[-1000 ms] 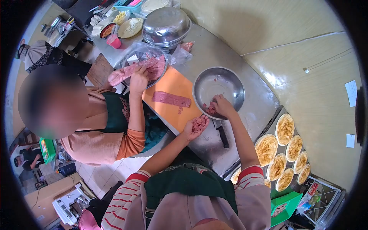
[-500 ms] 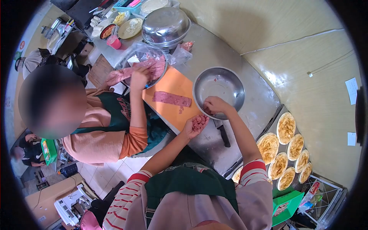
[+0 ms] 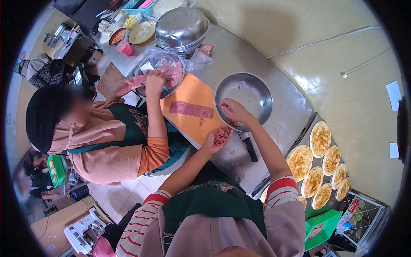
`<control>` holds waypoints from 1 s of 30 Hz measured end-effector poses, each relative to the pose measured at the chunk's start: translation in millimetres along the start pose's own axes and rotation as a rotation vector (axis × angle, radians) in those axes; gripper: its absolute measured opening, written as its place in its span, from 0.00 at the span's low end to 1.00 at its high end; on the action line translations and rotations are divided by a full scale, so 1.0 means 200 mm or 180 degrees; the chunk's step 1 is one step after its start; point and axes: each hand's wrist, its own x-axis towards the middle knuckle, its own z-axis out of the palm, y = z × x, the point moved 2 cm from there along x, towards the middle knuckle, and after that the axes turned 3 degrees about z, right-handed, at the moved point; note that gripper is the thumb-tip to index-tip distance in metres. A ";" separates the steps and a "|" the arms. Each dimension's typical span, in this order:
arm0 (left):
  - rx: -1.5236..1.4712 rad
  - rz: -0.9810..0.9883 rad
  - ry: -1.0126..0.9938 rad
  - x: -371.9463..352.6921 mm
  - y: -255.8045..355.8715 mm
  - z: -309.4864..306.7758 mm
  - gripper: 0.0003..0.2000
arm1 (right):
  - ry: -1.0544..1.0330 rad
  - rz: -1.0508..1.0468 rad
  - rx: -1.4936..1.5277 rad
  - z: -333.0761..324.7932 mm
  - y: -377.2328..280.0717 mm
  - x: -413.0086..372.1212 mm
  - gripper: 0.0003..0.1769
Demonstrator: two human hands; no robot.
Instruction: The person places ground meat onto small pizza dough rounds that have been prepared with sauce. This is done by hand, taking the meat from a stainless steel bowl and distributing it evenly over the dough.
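Note:
My left hand (image 3: 216,142) is cupped palm up below the steel bowl (image 3: 264,88), holding a pile of small pink meat pieces (image 3: 222,135). Over the bowl's left side is my right hand (image 3: 234,112), its fingers drawn together; whatever they hold is too small to make out. A few meat pieces (image 3: 232,122) lie in the bowl beneath it. Left of the bowl, a flat strip of pink meat (image 3: 190,109) rests on the orange cutting board (image 3: 197,88), with small scraps beside it. A knife (image 3: 251,150) with a black handle lies partly under the bowl's near rim.
At left, a co-worker (image 3: 107,145) handles meat in a plastic-lined bowl (image 3: 139,70). Upturned steel bowls (image 3: 182,28) stand behind it. Several round browned flatbreads (image 3: 312,182) lie at right, above a green crate (image 3: 323,229). A wall bounds the table's far right.
My right hand has lifted and moved slightly left inside the bowl, uncovering meat pieces there. My left hand stays cupped in place. The co-worker's head has turned.

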 end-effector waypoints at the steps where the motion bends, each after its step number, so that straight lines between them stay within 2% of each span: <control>1: 0.0015 0.0036 -0.0044 -0.01 0.00 0.01 0.11 | 0.0010 0.0010 0.0012 0.01 0.00 -0.02 0.09; 4: -0.0041 0.0040 -0.0015 0.00 0.01 0.01 0.12 | -0.0179 0.0202 0.0288 0.03 0.04 -0.06 0.09; 6: 0.0003 0.0100 -0.0009 0.00 0.02 0.00 0.13 | -0.0617 -0.0173 -0.0972 -0.02 0.06 -0.10 0.07; 8: 0.0037 0.0155 -0.0001 0.01 0.02 -0.01 0.14 | -0.0503 -0.0065 -0.0808 -0.07 0.03 -0.08 0.06; 10: -0.0085 0.0017 -0.0600 0.02 0.02 -0.02 0.14 | -0.0394 0.0037 -0.0642 -0.06 0.02 -0.08 0.05; 12: -0.0167 -0.0101 -0.0625 0.03 0.02 -0.04 0.14 | -0.0475 -0.0386 -0.0321 -0.01 0.04 -0.07 0.04; 13: -0.0247 -0.0219 -0.0662 0.03 0.02 -0.05 0.14 | -0.0467 -0.0391 -0.0324 -0.02 0.04 -0.09 0.04; 15: -0.0221 -0.0201 -0.0559 0.03 0.02 -0.05 0.14 | -0.0953 0.0051 -0.1381 -0.08 0.06 -0.13 0.09; 16: -0.0208 -0.0171 -0.0455 0.02 0.02 -0.04 0.15 | -0.0960 0.0044 -0.1390 -0.10 0.04 -0.13 0.09; 18: -0.0266 -0.0227 -0.0546 0.02 0.02 -0.03 0.15 | 0.0054 0.0829 -0.1717 -0.14 0.03 -0.16 0.18; 19: -0.0295 -0.0298 -0.0641 0.01 0.02 -0.03 0.15 | 0.0043 0.0829 -0.1713 -0.10 0.03 -0.17 0.18; 21: -0.0262 -0.0152 -0.0518 0.02 0.02 -0.03 0.15 | -0.0172 0.1320 -0.2447 -0.02 0.03 -0.17 0.27; 22: -0.0179 -0.0082 -0.0453 0.03 0.02 -0.03 0.16 | -0.0172 0.1318 -0.2461 -0.01 0.02 -0.15 0.27; 24: -0.0133 -0.0115 -0.0518 0.03 0.01 -0.04 0.16 | -0.0964 0.0995 -0.1547 0.03 0.00 -0.12 0.33; 27: -0.0030 -0.0105 -0.0590 0.01 0.01 -0.03 0.15 | -0.1299 0.0957 -0.1314 -0.02 -0.03 -0.10 0.35; 30: -0.0228 -0.0093 -0.0263 -0.01 0.01 0.00 0.14 | -0.1289 0.1144 -0.1873 -0.07 -0.10 -0.12 0.39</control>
